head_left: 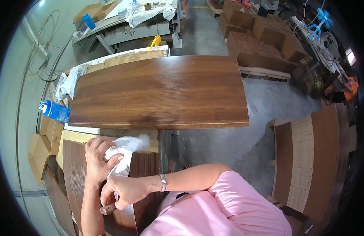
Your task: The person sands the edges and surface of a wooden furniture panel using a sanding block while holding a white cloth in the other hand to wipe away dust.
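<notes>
My left hand (97,159) is closed round a crumpled white cloth (125,151), one end of which is blurred. Below it, my right hand (129,190) reaches across my body, fingers pinching a small brownish block (108,209) whose kind I cannot make out. Both hands are over a stack of dark brown wood-grain boards (144,167) close to my body. Beyond them, a large wood-grain panel (162,90) lies flat, its near edge facing me.
A blue water bottle (56,110) and a white rag (68,83) lie left of the panel. An open cardboard box (42,151) is at the left. More panels are stacked on the right (323,157); cartons (256,45) stand at the far right. A cluttered workbench (131,29) is behind.
</notes>
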Tool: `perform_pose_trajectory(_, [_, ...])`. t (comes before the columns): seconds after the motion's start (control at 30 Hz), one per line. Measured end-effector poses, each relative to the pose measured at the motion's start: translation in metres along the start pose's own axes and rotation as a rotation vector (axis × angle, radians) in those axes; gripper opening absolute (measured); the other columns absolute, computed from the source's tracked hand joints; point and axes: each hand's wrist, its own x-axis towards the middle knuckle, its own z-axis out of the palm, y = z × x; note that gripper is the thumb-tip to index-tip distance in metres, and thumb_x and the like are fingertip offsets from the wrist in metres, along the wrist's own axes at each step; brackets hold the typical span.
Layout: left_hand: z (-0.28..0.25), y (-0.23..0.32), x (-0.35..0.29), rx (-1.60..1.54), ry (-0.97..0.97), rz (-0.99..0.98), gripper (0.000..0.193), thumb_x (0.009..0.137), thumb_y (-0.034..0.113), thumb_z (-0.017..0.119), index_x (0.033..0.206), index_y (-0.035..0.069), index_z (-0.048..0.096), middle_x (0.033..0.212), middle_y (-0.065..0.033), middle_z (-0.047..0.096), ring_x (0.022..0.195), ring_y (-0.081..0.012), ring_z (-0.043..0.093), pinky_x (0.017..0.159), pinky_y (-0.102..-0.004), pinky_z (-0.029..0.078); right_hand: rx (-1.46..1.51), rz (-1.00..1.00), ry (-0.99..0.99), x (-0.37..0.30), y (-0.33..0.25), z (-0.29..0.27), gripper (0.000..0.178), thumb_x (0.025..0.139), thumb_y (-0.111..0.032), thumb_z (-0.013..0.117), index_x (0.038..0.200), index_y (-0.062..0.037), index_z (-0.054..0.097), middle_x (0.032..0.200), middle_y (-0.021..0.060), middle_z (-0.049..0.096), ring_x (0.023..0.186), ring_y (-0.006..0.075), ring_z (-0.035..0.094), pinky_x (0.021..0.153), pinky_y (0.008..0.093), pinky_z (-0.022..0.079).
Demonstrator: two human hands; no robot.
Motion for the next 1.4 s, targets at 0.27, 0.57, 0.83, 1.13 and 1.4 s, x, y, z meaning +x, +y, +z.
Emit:
perform_pose_trajectory(0.27, [-0.022, -0.177, -0.016, -0.002, 0.264, -0.537, 0.026, 0.089, 0.02, 0.075, 0.096, -0.004, 0.069, 0.081, -0.0123, 0.067, 0.074, -0.0156, 0.059, 0.068, -0.0313, 0.046, 0.034, 0.057, 0.007, -0.007, -0.005, -0.008, 0.017, 0.08, -0.01, 0.07, 0.093, 0.002, 0.072, 0.08, 0.0066, 0.068, 0.074, 0.0133, 0.063, 0.068, 0.0301, 0.051])
perform_pose_trajectory(0.57, [-0.083, -0.264, -0.055, 0.721, 0.342, -0.696, 0.034, 0.086, 0.029, 0.07, 0.101, -0.001, 0.072, 0.096, -0.0234, 0.071, 0.091, -0.0417, 0.069, 0.081, -0.0497, 0.053, 0.026, 0.075, -0.042, 0.001, -0.003, -0.003, 0.023, 0.078, -0.005, 0.065, 0.1, -0.0004, 0.071, 0.089, 0.005, 0.069, 0.081, 0.0134, 0.063, 0.07, 0.0307, 0.052])
perform_pose_trajectory(0.83, [0.001, -0.039, 0.003, -0.117, 0.303, -0.218, 0.029, 0.077, 0.021, 0.083, 0.095, 0.002, 0.07, 0.096, -0.0145, 0.07, 0.083, -0.0268, 0.071, 0.076, -0.0354, 0.057, 0.01, 0.117, 0.019, -0.015, -0.024, -0.008, 0.029, 0.079, 0.001, 0.065, 0.108, 0.0002, 0.07, 0.1, 0.0084, 0.068, 0.09, 0.0149, 0.065, 0.078, 0.0287, 0.056])
perform_pose_trajectory(1.13, [0.03, 0.083, -0.017, -0.477, 0.0, 0.36, 0.03, 0.076, 0.023, 0.08, 0.094, 0.005, 0.065, 0.104, -0.0118, 0.064, 0.09, -0.0308, 0.067, 0.073, -0.0393, 0.057, 0.001, -0.23, 0.454, -0.103, -0.088, -0.053, 0.029, 0.069, -0.008, 0.069, 0.092, 0.0085, 0.068, 0.089, 0.0145, 0.066, 0.082, 0.0237, 0.064, 0.075, 0.0356, 0.052])
perform_pose_trajectory(1.4, [-0.062, 0.024, -0.118, -0.356, 0.679, -0.648, 0.017, 0.08, 0.009, 0.076, 0.091, -0.002, 0.067, 0.088, -0.0059, 0.066, 0.084, -0.0128, 0.062, 0.072, -0.029, 0.051, -0.969, -0.163, 0.806, -0.101, -0.058, -0.037, 0.032, 0.068, 0.008, 0.067, 0.099, 0.0019, 0.066, 0.091, 0.0112, 0.061, 0.077, 0.0198, 0.061, 0.066, 0.0293, 0.049])
